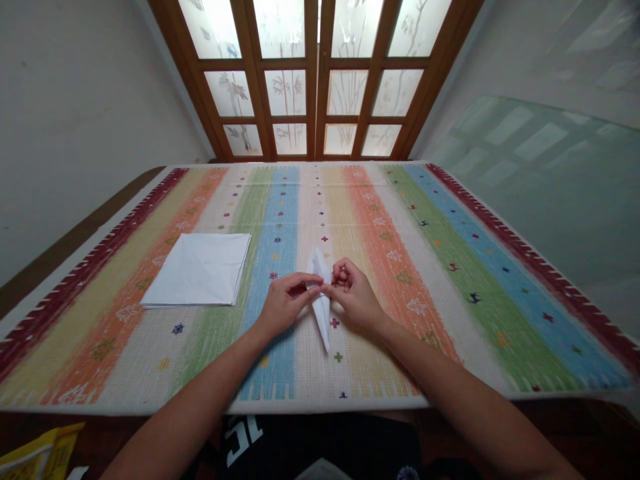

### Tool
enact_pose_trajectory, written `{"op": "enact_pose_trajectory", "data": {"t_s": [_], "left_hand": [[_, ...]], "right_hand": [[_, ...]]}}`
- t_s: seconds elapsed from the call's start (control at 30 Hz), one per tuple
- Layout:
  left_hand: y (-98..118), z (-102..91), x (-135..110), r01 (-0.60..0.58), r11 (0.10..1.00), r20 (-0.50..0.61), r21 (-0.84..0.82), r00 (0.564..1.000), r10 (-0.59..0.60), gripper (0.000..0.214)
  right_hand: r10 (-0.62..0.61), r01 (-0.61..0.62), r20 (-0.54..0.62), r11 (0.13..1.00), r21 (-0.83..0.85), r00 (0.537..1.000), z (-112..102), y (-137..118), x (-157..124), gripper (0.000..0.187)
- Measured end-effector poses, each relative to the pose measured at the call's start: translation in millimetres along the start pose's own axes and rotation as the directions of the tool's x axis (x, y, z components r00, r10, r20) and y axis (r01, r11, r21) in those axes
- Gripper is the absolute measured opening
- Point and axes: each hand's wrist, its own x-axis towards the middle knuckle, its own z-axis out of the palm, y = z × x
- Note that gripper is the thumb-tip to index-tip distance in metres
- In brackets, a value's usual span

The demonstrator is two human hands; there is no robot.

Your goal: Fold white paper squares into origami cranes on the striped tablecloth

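A narrow piece of folded white paper point(321, 319), pointed at its far and near ends, lies on the striped tablecloth in front of me. My left hand point(289, 298) pinches its middle from the left, with thumb and forefinger together. From the right, my right hand point(354, 290) grips the same part, thumb tip beside the left fingertips and the other fingers curled. The fingers hide the paper's middle. To the left rests a stack of square white paper sheets point(197, 269), apart from both hands.
The table bears a colourful striped cloth point(400, 233). Beyond its far edge stand wooden doors with glass panes point(285, 93). A glass panel point(540, 180) leans at the right wall. A yellow packet point(43, 453) shows below the table at the lower left.
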Motion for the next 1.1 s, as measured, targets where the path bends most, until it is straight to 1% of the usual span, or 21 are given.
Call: {"op": "enact_pose_trajectory", "data": {"t_s": [0.17, 0.3, 0.4, 0.57, 0.7, 0.8, 0.87, 0.9, 0.93, 1.0, 1.1], "left_hand": [[-1.6, 0.5, 1.0, 0.068, 0.997, -0.042, -0.027, 0.997, -0.069, 0.024], [-1.3, -1.2, 1.6, 0.137, 0.988, -0.082, -0.069, 0.986, -0.142, 0.026], [0.2, -1.7, 1.1, 0.177, 0.981, -0.1, -0.079, 0.978, -0.184, 0.029], [1.8, -0.6, 0.5, 0.149, 0.988, -0.091, -0.038, 0.984, -0.152, 0.026], [-0.1, 1.2, 0.8, 0.104, 0.994, -0.058, 0.019, 0.993, -0.103, 0.02], [-0.2, 2.6, 0.2, 0.024, 0.999, -0.058, 0.049, 0.998, -0.021, 0.016], [1.0, 2.8, -0.8, -0.015, 0.997, -0.053, 0.073, 0.998, 0.019, 0.021], [1.7, 2.7, -1.5, -0.024, 0.996, -0.044, 0.083, 0.999, 0.028, 0.023], [2.3, 2.5, -2.2, -0.028, 0.996, -0.036, 0.086, 0.999, 0.031, 0.024], [3.3, 2.4, -3.5, -0.032, 0.997, -0.025, 0.073, 0.999, 0.034, 0.026], [3.6, 2.7, -4.3, -0.032, 0.999, -0.04, 0.033, 0.999, 0.033, 0.028]], "right_hand": [[0.022, -0.024, 0.033, 0.998, 0.051, 0.999, 1.3, 2.6, 0.2, 0.053], [0.107, -0.118, 0.092, 0.985, 0.123, 0.99, 1.6, 4.7, 1.4, 0.054], [0.157, -0.173, 0.097, 0.968, 0.181, 0.983, 2.4, 4.5, 0.7, 0.059], [0.155, -0.166, 0.072, 0.97, 0.18, 0.985, 3.3, 3.1, -1.4, 0.059], [0.109, -0.114, 0.045, 0.983, 0.141, 0.993, 5.4, 2.5, -3.2, 0.054], [0.031, -0.031, -0.025, 0.999, 0.014, 0.999, 7.2, 0.6, -5.5, 0.044], [-0.05, 0.039, -0.071, 0.989, -0.144, 0.996, 7.1, -1.7, -7.4, 0.035], [-0.102, 0.082, -0.079, 0.969, -0.233, 0.992, 6.6, -3.0, -8.4, 0.03], [-0.162, 0.132, -0.07, 0.939, -0.317, 0.984, 5.8, -4.1, -9.4, 0.026], [-0.28, 0.238, -0.022, 0.853, -0.465, 0.96, 4.1, -5.6, -11.4, 0.02], [-0.395, 0.352, 0.071, 0.703, -0.618, 0.916, 2.7, -6.3, -14.4, 0.016]]}}
